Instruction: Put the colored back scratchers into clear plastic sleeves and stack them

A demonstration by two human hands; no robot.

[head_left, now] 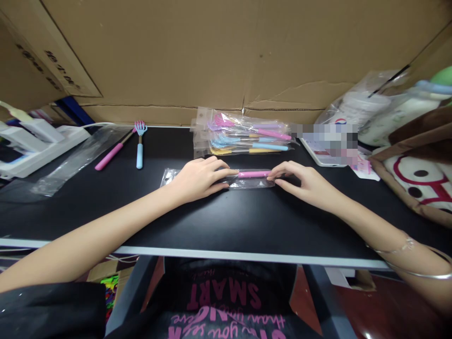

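A pink-handled back scratcher lies inside a clear plastic bag on the black table, with its head end covered by my hand. My left hand rests over the bag's left and middle part, palm down, fingers stretched out along it. At the right end, my right hand pinches the bag's edge between fingers and thumb, close to the handle's tip. To the left lie two unbagged back scratchers, one pink and one light blue. Behind my hands is a pile of bagged back scratchers.
Empty clear bags lie at the left beside a white power strip. On the right are a phone, a drink cup in plastic, a bottle and a brown bag. Cardboard walls the back.
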